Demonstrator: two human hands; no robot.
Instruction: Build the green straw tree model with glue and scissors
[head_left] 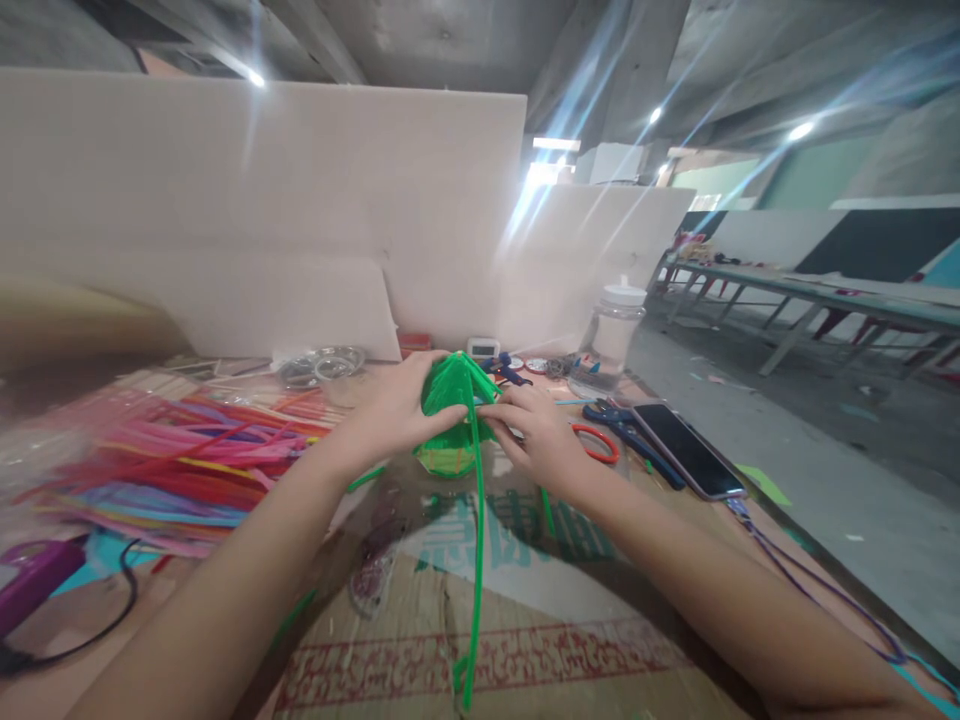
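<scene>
A green cone-shaped craft piece [447,388] with a pointed top stands in the middle, over a printed board on the table. Its lower rim looks yellowish green. My left hand [401,405] is closed around its left side, thumb across the front. A long green strip [478,560] runs from the piece down toward me; it looks like a fuzzy craft stem. On the right side, my right hand [536,430] has its fingers pinched together at the piece, near the strip. Exactly what lies between those fingertips is too small to make out.
Many colourful craft stems [225,450] lie at the left. To the right are an orange-red ring-shaped handle [597,443], dark blue pliers [637,440], a phone [690,450] with a cable, and a clear bottle [611,335]. White panels [262,200] stand behind.
</scene>
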